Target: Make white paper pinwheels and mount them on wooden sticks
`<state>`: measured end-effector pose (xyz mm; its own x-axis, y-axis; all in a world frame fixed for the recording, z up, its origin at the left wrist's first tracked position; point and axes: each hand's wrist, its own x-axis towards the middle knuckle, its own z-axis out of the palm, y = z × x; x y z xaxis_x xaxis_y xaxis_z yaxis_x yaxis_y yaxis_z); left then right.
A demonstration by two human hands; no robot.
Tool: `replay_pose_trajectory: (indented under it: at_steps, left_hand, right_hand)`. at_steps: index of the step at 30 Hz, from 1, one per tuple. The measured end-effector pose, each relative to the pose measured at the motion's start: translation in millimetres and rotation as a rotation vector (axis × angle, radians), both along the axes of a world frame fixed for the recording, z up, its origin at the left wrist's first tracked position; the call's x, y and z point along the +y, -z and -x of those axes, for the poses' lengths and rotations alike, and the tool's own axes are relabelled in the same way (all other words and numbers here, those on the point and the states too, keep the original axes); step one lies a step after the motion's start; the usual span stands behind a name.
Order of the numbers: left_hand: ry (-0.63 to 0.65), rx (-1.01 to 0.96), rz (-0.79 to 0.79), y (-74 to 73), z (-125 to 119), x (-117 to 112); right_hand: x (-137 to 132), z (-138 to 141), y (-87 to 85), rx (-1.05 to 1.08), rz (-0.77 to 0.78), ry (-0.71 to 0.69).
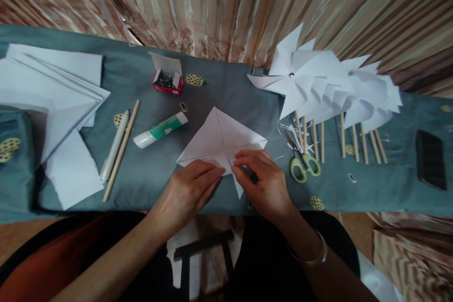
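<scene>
In front of me on the cloth lies a white paper square [215,134] turned cornerwise, with crease lines crossing it and slits running in from its corners. My left hand [193,186] is closed, fingers pressed together on the paper's near edge. On the other side of the near slit, my right hand [262,179] pinches the paper between thumb and fingers close to the middle. A narrow paper point sticks out below, between the hands. Beyond my left hand lies a glue stick [161,130]; to the right of my right hand are green-handled scissors [300,165].
Finished paper pinwheels [329,85] on wooden sticks overlap at the right, near paper scraps [297,137] and a phone [431,159]. A red box [168,86] of metal pins stands open at the back. Left are a pen [115,146], a wooden stick [122,151] and paper sheets [67,104].
</scene>
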<state>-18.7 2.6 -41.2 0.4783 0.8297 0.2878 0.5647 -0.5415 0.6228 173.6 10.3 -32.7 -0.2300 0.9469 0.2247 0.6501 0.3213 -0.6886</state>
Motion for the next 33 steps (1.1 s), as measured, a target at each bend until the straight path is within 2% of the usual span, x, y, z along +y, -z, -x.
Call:
replay_pose_trajectory:
  at_steps: [12, 33]
  left_hand:
    - [-0.024, 0.019, 0.033, -0.1, -1.1, 3.7]
    - [-0.048, 0.0, 0.093, -2.5, -2.3, 7.8]
  right_hand:
    - [-3.0, 2.2, 4.2, -0.084, -0.096, -0.049]
    - [-2.8, 4.8, 7.5, -0.247, -0.099, -0.118]
